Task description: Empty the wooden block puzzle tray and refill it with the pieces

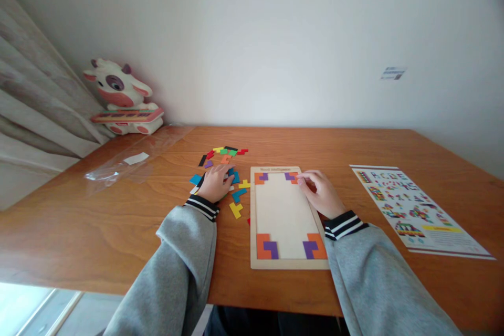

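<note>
A pale wooden puzzle board (283, 264) lies on the table, with an orange and a purple piece fitted together in each corner. At its upper right corner, my right hand (321, 194) has curled fingers, with thumb and index fingertips close together at the edge of the orange puzzle piece (294, 180). My left hand (214, 182) reaches over the loose pieces left of the board, its fingers apart and bent downward beside a blue piece (235, 176). Parts of the pieces below that palm are hidden. A yellow piece (235, 210) and another blue piece (238, 195) lie nearby.
Several more coloured pieces, including a red one (243, 151), are scattered behind my left hand. A printed pattern sheet (417, 210) lies at the right. A clear plastic bag (118, 168) and a cow-shaped toy keyboard (126, 100) are at the back left, beside a curtain (35, 84).
</note>
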The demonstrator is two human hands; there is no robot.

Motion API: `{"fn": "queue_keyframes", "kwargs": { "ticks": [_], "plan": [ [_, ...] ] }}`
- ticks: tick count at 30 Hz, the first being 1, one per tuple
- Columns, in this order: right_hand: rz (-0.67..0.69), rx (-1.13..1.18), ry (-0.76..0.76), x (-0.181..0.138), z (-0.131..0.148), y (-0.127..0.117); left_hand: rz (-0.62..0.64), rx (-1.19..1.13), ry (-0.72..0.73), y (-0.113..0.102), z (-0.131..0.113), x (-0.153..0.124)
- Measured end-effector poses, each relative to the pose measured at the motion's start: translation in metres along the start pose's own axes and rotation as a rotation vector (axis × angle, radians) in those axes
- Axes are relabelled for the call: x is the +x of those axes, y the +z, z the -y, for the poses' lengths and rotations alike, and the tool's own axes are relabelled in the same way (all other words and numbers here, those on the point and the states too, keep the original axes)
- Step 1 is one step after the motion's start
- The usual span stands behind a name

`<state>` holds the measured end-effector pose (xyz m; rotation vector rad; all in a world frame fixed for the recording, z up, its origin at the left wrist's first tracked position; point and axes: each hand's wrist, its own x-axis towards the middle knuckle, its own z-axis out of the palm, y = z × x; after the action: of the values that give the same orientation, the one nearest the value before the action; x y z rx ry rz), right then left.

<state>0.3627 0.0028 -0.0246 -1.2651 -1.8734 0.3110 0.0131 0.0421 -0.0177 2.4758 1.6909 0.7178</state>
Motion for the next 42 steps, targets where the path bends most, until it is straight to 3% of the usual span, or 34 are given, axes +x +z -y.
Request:
{"fn": "queue_keyframes", "kwargs": {
  "ticks": [20,31,35,42],
  "plan": [
    [-0.007,-0.030,-0.021,0.000,0.001,0.000,0.039,-0.036,0.176,-0.008,-0.003,-0.003],
    [0.013,-0.019,-0.010,0.000,0.000,0.000,0.053,-0.014,0.206,-0.012,-0.005,-0.004],
    [0.014,-0.025,-0.007,0.000,0.001,0.000,0.113,0.038,0.224,-0.012,-0.010,-0.007],
    [0.013,-0.031,-0.002,0.000,0.001,0.000,0.125,-0.057,0.214,-0.010,-0.007,-0.004]
  ]
}}
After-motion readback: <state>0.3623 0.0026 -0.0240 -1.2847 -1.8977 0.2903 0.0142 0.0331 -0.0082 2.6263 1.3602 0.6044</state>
